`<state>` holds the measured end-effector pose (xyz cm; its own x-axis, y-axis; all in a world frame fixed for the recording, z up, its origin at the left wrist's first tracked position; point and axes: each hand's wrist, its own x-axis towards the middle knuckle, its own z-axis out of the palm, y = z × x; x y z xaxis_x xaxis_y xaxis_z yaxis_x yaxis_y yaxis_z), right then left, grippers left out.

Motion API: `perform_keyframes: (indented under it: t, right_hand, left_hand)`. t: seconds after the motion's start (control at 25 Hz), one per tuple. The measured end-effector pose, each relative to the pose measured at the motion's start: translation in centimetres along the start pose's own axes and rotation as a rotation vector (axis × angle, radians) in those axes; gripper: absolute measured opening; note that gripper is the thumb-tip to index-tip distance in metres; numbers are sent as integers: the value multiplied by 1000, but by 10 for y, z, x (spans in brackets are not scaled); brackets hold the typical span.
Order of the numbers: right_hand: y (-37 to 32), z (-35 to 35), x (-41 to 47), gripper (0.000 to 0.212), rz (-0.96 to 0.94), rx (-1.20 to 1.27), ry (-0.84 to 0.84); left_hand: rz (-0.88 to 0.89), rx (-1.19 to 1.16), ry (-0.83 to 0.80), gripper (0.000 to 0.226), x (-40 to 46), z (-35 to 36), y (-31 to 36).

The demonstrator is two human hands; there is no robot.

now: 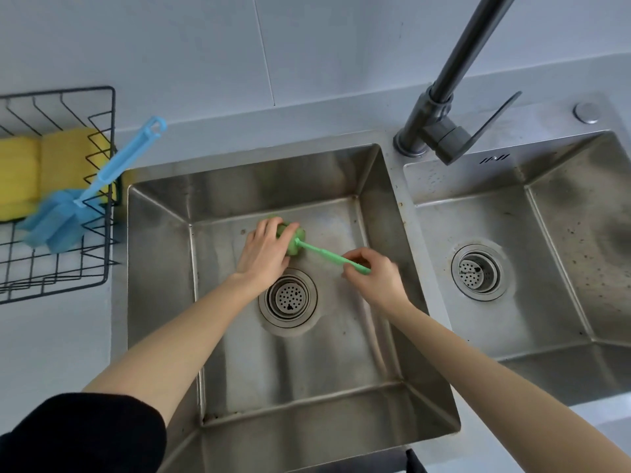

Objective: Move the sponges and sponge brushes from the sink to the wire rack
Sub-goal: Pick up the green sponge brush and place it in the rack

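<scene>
Black sleeve point(82, 435) at near-left edge, pushed up the left forearm; right forearm bare. Both arms reached down into left sink basin point(239, 370), steel, stained. All places below given relative to that basin's drain point(288, 298).

Just beyond drain, slightly left: left hand point(264, 252) wrapped over sponge head of green sponge brush point(319, 250), fingers curled across the top, thumb on near side. Clenched on the sponge head. Head lay on or just above basin floor; contact not clear.

Right of drain, slightly beyond: right hand point(374, 278) pinched the far end of the green handle between thumb and fingertips. Gripping handle. Handle ran from head down-right, tip poking past the fingers. So green brush was inside basin, held at both ends, beyond the drain.

Far right of drain: second basin point(563, 233) with its own strainer point(477, 272), speckled with dark spots.

Beyond drain, to right: dark grey faucet point(440, 124) on the deck between basins, spout rising out of frame top, flat lever pointing right. Round button point(586, 112) farther right on the deck.

Far left of drain, on counter point(51, 353): black wire rack point(102, 274). Inside it, two yellow sponges point(44, 165) side by side toward back. Blue sponge brush point(85, 196) leaned there too, head in rack in front of sponges, handle sticking up over rack's right edge toward wall.

Farthest: pale tiled wall point(205, 46).
</scene>
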<state>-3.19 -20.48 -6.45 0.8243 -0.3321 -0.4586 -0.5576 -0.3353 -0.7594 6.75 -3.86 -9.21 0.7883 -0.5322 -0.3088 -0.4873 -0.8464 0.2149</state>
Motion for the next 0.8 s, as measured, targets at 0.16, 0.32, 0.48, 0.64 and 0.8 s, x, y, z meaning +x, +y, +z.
perform_keyframes:
  t: [0.16,0.32,0.48,0.64,0.8]
  right_hand:
    - [-22,-13,-11,13,-52,58,-26]
    - [-45,-29,-23,25,-133,64,-41]
    - [-65,-44,-32,19,-211,146,-68]
    - [-83,-52,-40,18,-266,261,-8]
    - [-100,-62,-51,17,-319,296,20]
  left_hand:
    - [-49,-48,65,58,-20,-16,-4]
    - [-66,-113,144,54,-47,-29,-6]
    - [-74,-186,165,55,-68,-45,-4]
    - [-65,-269,227,55,-84,-65,-1]
    - [-54,-311,246,55,-103,-79,0]
